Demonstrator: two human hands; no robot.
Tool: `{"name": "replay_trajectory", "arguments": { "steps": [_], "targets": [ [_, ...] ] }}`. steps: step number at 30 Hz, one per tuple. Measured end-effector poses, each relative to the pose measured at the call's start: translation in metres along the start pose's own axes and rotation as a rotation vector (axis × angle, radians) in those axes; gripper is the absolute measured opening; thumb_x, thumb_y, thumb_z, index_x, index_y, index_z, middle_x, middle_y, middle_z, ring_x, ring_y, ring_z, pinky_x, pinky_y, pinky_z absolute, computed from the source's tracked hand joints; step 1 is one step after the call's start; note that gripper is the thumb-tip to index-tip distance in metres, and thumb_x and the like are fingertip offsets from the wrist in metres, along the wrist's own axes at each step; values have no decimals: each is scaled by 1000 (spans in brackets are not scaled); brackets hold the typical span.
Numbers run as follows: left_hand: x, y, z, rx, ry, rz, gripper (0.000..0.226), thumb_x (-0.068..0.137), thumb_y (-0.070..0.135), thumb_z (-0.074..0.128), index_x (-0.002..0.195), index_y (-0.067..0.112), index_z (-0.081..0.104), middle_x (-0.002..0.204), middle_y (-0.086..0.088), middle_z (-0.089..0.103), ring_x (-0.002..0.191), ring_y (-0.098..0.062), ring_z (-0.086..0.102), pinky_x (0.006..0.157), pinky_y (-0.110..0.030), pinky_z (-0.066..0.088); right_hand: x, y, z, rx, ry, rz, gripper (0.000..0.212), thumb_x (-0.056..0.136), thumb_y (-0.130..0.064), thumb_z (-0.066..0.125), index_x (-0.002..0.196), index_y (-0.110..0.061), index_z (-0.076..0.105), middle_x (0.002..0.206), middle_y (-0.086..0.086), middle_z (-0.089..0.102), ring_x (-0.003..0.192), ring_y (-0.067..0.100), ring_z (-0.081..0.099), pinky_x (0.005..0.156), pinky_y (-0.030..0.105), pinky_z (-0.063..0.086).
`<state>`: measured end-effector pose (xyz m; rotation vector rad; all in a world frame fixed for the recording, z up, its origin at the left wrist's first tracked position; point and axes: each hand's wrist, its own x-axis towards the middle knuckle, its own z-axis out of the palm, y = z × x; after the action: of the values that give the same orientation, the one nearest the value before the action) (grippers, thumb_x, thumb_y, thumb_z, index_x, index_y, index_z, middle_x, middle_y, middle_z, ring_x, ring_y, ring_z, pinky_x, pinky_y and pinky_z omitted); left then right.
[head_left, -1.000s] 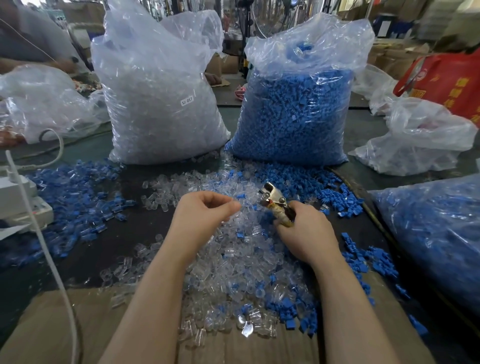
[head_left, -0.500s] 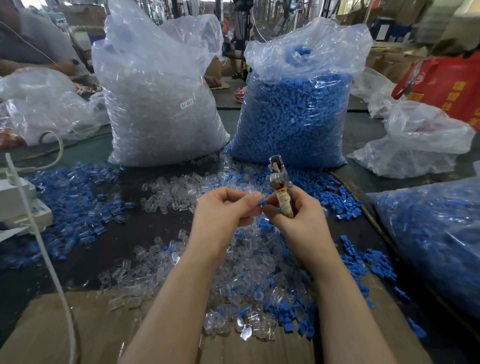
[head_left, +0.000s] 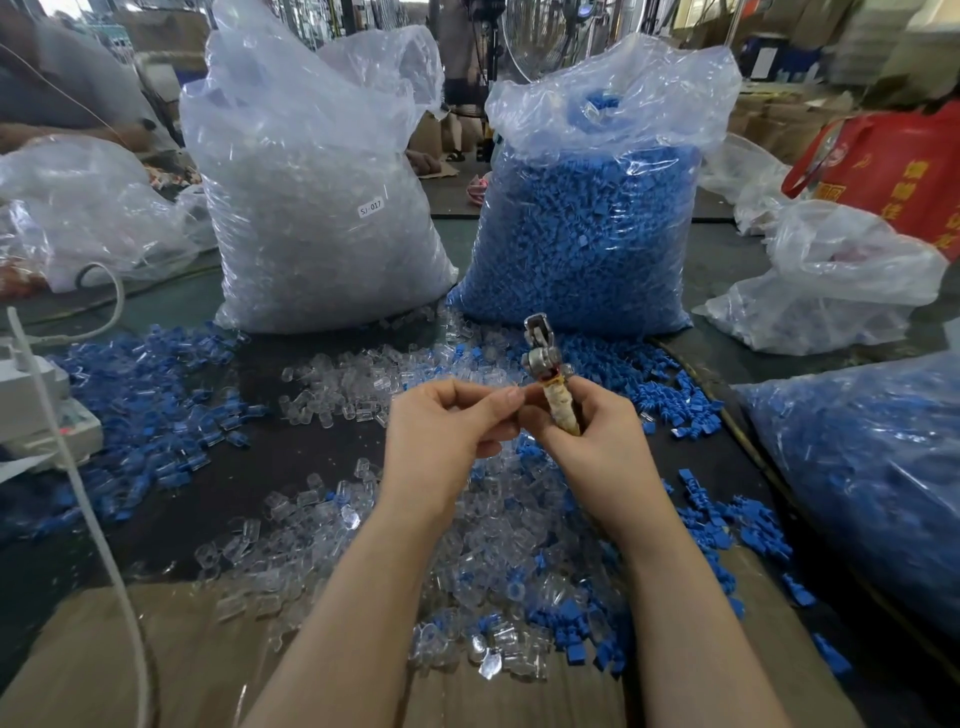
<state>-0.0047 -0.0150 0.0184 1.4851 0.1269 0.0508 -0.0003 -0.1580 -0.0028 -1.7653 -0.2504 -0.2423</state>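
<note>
My right hand (head_left: 592, 441) grips a small metal tool (head_left: 545, 364) by its tape-wrapped handle, the metal head pointing up. My left hand (head_left: 441, 436) is curled, thumb and fingertips pinched together right against the right hand's fingertips; what they pinch is too small to make out. Both hands hover above a loose pile of clear plastic caps (head_left: 483, 530) mixed with small blue plastic pieces (head_left: 654, 389) on the dark table.
Two tall bags stand behind: clear caps (head_left: 317, 208) at left, blue pieces (head_left: 587, 223) at right. Another bag of blue parts (head_left: 872, 478) lies right. More blue pieces (head_left: 145, 395) spread left, beside a white device (head_left: 31, 410) and cable (head_left: 93, 519). Cardboard (head_left: 130, 665) covers the near edge.
Both hands rose from the pile and came together. The tool swung from tilted over the caps to upright, and my left fingertips now meet the right hand's.
</note>
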Motion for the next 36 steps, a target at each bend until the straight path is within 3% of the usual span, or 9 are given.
{"name": "replay_trajectory", "arguments": {
  "steps": [2, 4, 7, 9, 21, 31, 36],
  "targets": [
    [0, 0, 0, -2, 5, -8, 14, 78, 18, 80, 85, 7, 75, 75, -6, 76, 68, -14, 72, 62, -21, 57, 0, 1, 0, -23, 5, -11, 6, 90, -16, 70, 93, -11, 69, 81, 17, 67, 80, 40, 60, 71, 55, 51],
    [0, 0, 1, -27, 20, -21, 12, 78, 17, 80, 83, 8, 75, 75, -6, 76, 67, -12, 72, 61, -20, 56, 0, 2, 1, -40, 14, -22, 4, 89, -14, 70, 90, -11, 68, 78, 14, 66, 74, 36, 59, 67, 49, 50],
    [0, 0, 1, -63, 21, -30, 8, 80, 15, 78, 81, 9, 73, 75, -6, 76, 66, -11, 71, 59, -18, 55, -1, 2, 2, -32, 65, -43, 15, 88, -10, 69, 82, -23, 65, 65, -9, 63, 57, 6, 53, 53, 22, 44],
    [0, 1, 2, -77, 6, -36, 7, 81, 13, 77, 83, 8, 73, 75, -6, 76, 65, -10, 71, 58, -18, 55, -1, 1, 2, -3, 100, -54, 21, 88, -6, 68, 81, -25, 62, 64, -16, 61, 56, -1, 51, 54, 13, 42],
    [-4, 3, 9, -122, 28, -29, 5, 83, 4, 74, 87, 2, 72, 71, -10, 75, 63, -12, 71, 57, -18, 55, -1, -1, 3, 96, 184, -125, 17, 90, -10, 66, 87, -26, 64, 81, -14, 70, 77, 4, 66, 72, 18, 53],
    [-7, 3, 17, -92, 37, 31, 6, 82, 6, 76, 86, 2, 74, 71, -8, 75, 66, -12, 72, 57, -17, 53, -1, -2, 6, 26, 226, -114, 21, 90, -8, 68, 86, -27, 62, 74, -21, 66, 67, -4, 60, 61, 11, 46],
    [-9, 1, 19, -16, 98, 162, 4, 80, 6, 78, 82, 8, 75, 71, -3, 75, 69, -14, 73, 61, -20, 56, -2, -3, 7, 21, 242, -96, 18, 90, -11, 70, 83, -26, 62, 75, -11, 66, 64, 0, 57, 57, 15, 47]
  ]
}}
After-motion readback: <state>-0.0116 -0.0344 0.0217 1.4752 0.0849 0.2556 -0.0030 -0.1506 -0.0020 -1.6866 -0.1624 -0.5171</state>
